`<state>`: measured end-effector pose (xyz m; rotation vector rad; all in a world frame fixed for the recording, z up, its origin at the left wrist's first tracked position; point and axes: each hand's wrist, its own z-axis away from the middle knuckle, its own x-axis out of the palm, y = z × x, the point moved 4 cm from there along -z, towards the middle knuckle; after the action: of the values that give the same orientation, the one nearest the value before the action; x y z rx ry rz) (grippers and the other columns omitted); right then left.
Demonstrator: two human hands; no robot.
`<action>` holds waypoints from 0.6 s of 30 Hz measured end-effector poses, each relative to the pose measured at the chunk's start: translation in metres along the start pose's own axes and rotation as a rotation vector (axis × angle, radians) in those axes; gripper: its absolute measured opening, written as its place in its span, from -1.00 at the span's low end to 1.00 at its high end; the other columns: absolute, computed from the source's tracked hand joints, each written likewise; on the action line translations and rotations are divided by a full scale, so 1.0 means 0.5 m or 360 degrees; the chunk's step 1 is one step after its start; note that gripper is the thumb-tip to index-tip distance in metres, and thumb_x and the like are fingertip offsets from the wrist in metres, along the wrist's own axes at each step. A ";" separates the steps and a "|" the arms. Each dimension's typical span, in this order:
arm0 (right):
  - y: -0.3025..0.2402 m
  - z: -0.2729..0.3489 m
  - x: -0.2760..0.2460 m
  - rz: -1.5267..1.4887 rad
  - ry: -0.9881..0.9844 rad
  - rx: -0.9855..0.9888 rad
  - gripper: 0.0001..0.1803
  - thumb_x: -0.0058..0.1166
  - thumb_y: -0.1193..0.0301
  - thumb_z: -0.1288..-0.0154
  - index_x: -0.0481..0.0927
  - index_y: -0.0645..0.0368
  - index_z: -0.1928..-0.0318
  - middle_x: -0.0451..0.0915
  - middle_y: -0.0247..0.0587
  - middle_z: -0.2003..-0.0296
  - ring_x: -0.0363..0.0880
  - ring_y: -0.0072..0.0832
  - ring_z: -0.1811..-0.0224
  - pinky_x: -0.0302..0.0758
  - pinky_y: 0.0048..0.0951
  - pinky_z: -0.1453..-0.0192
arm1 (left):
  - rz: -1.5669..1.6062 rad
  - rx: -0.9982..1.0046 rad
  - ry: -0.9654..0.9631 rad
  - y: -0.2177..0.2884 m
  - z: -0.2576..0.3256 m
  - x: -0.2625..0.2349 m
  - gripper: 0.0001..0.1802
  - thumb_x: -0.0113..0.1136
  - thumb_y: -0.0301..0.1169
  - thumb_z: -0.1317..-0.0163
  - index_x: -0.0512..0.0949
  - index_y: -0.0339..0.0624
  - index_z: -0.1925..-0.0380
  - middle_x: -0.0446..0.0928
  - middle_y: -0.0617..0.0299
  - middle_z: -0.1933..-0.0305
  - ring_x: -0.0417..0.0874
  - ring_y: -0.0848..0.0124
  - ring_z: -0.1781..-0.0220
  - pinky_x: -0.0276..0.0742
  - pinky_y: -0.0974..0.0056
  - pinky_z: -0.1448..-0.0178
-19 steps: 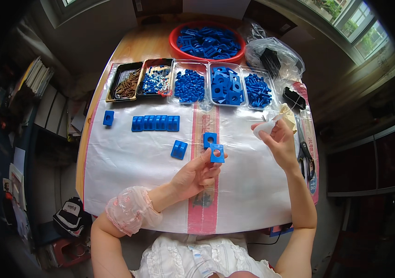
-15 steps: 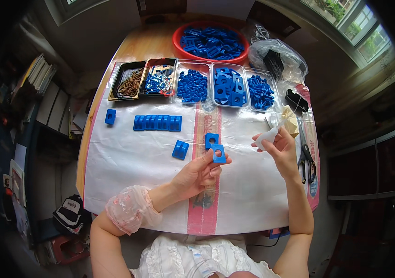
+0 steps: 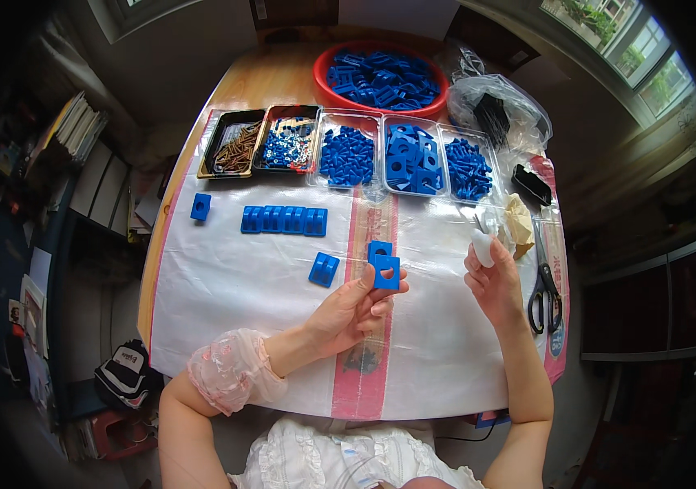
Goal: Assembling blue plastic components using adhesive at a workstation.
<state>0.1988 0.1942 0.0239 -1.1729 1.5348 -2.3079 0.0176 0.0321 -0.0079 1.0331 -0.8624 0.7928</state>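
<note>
My left hand point(image 3: 348, 308) pinches a blue square plate with a round hole point(image 3: 380, 282) between thumb and fingers. Just beyond it, partly covered, lies a second blue holed plate point(image 3: 375, 247). A blue block with rounded ridges point(image 3: 323, 270) rests left of my fingertips. In my right hand point(image 3: 496, 285) is a small white squeeze bottle point(image 3: 482, 249), its thin tip pointing away from me. Farther left, several ridged blue blocks point(image 3: 283, 220) stand in a tight row, and one blue piece point(image 3: 200, 207) sits apart.
Trays of brown screws point(image 3: 235, 149), small metal and blue parts point(image 3: 287, 145) and blue pieces point(image 3: 348, 159) line the back. Behind them stands a red basin point(image 3: 321, 88) heaped with blue parts. Black-handled scissors point(image 3: 543, 301), crumpled tan paper point(image 3: 519, 224) and a black object point(image 3: 532, 185) lie at right.
My right hand has turned and lowered slightly, swinging the white bottle from slanting right to nearly upright. My left hand keeps its hold on the blue plate. The whole view has shifted slightly.
</note>
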 end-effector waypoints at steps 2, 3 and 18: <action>0.007 -0.001 -0.004 -0.0004 0.0064 0.0048 -0.69 0.11 0.12 -0.42 0.48 0.06 0.06 0.45 -0.45 0.37 0.22 -0.73 0.45 0.15 -0.67 0.50 | 0.0003 -0.0007 -0.0001 0.000 -0.001 -0.001 -0.39 -0.04 0.04 -0.45 0.31 -0.17 -0.29 0.50 0.31 -0.06 0.30 0.68 0.36 0.25 0.58 0.44; 0.009 -0.001 -0.007 0.0012 0.0083 0.0062 -0.68 0.12 0.11 -0.40 0.48 0.06 0.07 0.43 -0.47 0.38 0.23 -0.74 0.43 0.15 -0.68 0.51 | 0.0006 -0.0009 0.0013 0.000 0.000 0.000 -0.39 -0.04 0.03 -0.45 0.31 -0.17 -0.29 0.50 0.31 -0.06 0.30 0.68 0.37 0.25 0.58 0.43; 0.011 0.005 -0.005 -0.0035 0.0098 0.0076 -0.80 0.18 0.25 -0.37 0.42 -0.05 0.30 0.48 -0.56 0.45 0.09 -0.89 0.61 -0.05 -0.77 0.63 | -0.0091 -0.0003 0.0029 0.002 -0.002 0.004 -0.35 -0.10 0.08 -0.46 0.29 -0.19 -0.31 0.48 0.31 -0.01 0.27 0.67 0.38 0.23 0.58 0.43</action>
<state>0.2006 0.1909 0.0184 -1.1231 1.4845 -2.4026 0.0178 0.0335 -0.0058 1.0432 -0.8145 0.7519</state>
